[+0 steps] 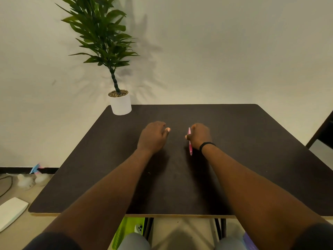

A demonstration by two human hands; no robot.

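Head view: right hand has its fingers clamped on the pink pen; left hand rests curled, empty, on the worktop. Best keep the pen's grip firm.

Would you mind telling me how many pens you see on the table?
1. A pink pen is gripped in the right hand above the table; the hand hides part of it.
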